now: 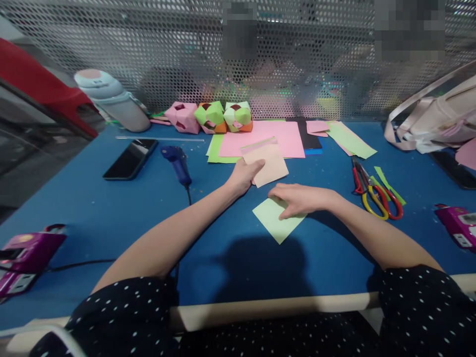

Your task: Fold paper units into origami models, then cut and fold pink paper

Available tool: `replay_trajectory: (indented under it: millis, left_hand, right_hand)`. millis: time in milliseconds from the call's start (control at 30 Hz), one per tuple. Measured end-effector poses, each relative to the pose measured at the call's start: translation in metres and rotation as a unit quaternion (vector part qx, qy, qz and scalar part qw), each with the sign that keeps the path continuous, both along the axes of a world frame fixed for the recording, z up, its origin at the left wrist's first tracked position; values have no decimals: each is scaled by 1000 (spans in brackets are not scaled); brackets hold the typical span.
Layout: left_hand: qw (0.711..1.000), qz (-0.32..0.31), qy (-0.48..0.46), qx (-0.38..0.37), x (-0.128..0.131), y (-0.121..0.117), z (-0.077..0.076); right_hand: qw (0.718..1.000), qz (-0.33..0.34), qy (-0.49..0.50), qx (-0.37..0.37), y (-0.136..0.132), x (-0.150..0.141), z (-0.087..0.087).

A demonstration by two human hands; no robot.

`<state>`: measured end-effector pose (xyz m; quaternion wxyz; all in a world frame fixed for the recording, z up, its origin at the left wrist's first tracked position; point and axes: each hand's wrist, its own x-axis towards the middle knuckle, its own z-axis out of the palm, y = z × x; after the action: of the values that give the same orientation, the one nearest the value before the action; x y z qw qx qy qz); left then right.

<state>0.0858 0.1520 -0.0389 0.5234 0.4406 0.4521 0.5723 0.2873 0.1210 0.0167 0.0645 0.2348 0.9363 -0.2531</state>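
My left hand [243, 176] is closed on a pale peach paper square [269, 166], thumb on top and the other fingers underneath. It holds this square over the front part of a pink sheet [262, 136]. Nearer to me, a pale green paper square [278, 230] lies turned with one corner pointing my way. My right hand [301, 198] is over its far part, thumb resting on the paper and apart from the curled fingers. The hand covers the green square's far corner.
Folded paper balls [211, 117] stand along the back. A glue gun [177, 163] and a phone [131, 159] lie left, before a bottle [115, 101]. To the right are scissors [383, 198], green strips [351, 139] and a bag [435, 114]. A metal mesh [167, 54] rises behind.
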Motion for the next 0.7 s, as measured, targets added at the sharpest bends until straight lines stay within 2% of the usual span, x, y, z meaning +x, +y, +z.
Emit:
replay_trajectory:
  millis: [100,267,400,567,700]
  left_hand:
    - [1000,-3,3,0,0,1,-1]
    - [1000,-6,8,-1,0,0,-2]
    - [1000,-9,10,0,0,-1,-1]
    - [1000,-13,13,0,0,-2,0]
    - [1000,-17,15,-3,0,-3,2]
  right_hand:
    - [1000,15,-3,-4,-1,-2,3]
    - [996,71,51,24,-8,-16,5]
    - [999,47,-12,-19,-6,-23,4]
    - [997,67,-16,-34,-3,-16,7]
    - [997,75,15,15,-18,-2,13]
